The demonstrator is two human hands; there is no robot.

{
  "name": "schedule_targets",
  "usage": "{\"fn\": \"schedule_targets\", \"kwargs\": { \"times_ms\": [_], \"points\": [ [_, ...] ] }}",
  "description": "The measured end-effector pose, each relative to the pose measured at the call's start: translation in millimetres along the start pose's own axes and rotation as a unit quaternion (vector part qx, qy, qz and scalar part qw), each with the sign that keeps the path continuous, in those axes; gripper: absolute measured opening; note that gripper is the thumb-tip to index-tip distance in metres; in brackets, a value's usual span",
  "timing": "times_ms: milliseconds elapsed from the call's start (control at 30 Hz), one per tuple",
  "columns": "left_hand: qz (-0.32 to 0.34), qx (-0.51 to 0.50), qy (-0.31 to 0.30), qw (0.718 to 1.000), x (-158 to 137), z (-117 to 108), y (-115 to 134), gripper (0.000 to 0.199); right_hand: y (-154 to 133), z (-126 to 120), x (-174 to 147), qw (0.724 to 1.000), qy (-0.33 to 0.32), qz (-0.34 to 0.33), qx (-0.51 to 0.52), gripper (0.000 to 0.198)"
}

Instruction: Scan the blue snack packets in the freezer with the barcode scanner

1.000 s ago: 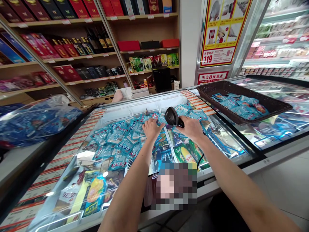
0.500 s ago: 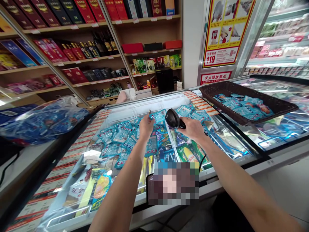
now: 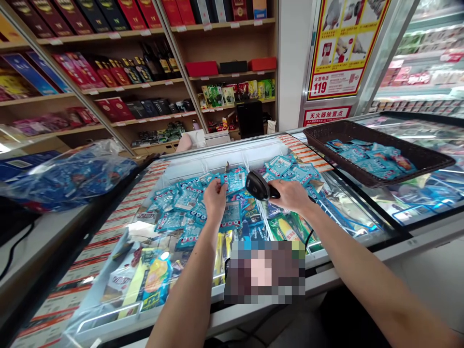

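Observation:
My left hand (image 3: 215, 199) is closed, pinching the left edge of a small blue packet (image 3: 236, 181) between thumb and fingertips. My right hand (image 3: 292, 194) is wrapped around the handle of a black barcode scanner (image 3: 256, 185). The scanner's head points left, close beside the held packet. Below and left of my left hand, many similar blue packets (image 3: 186, 199) lie spread on the glass top of a chest freezer. More of these packets (image 3: 281, 165) are heaped beyond the scanner.
A brown woven tray (image 3: 395, 180) with blue packets stands at the right. A clear plastic bag (image 3: 68, 181) full of packets lies at the left. A pixelated screen device (image 3: 264, 273) is at the front edge. Shelves with boxes (image 3: 201, 69) line the back.
My left hand and the blue packet have shifted slightly left and nearer to me. The scanner has also moved a little nearer and tilted. The view has shifted slightly.

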State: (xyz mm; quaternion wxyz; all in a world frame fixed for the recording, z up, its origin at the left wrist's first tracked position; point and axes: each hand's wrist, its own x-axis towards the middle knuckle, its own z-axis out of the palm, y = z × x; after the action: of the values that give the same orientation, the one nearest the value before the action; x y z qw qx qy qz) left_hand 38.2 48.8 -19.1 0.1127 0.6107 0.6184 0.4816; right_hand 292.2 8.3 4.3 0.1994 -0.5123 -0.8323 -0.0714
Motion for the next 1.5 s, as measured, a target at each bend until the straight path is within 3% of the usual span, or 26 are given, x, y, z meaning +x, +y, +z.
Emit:
{"fn": "schedule_targets", "kwargs": {
  "times_ms": [467,867,1033,1267,1367,1433,1500],
  "points": [
    [0.019,0.021,0.008,1.000,-2,3,-6,0.023,-2,-1,-1,1.000,-0.025,-0.015,-0.005,0.034],
    [0.027,0.057,0.006,0.998,-6,-1,1,0.027,2,2,-2,1.000,0.008,-0.007,0.002,0.037],
    [0.038,0.150,0.046,0.987,-5,-5,4,0.037,9,3,-2,0.998,0.042,0.050,-0.003,0.037],
    [0.045,0.304,0.092,0.947,-13,-20,23,0.050,14,1,-2,0.994,0.068,0.088,-0.015,0.038],
    [0.133,0.320,0.017,0.938,-22,-15,36,0.048,16,1,-2,0.991,0.080,0.103,-0.025,0.036],
    [0.218,0.321,-0.069,0.919,-27,-7,41,0.048,17,1,-2,0.989,0.082,0.117,-0.030,0.037],
    [0.260,0.330,-0.138,0.897,-31,3,39,0.046,19,1,-2,0.988,0.080,0.128,-0.030,0.038]
  ]
}}
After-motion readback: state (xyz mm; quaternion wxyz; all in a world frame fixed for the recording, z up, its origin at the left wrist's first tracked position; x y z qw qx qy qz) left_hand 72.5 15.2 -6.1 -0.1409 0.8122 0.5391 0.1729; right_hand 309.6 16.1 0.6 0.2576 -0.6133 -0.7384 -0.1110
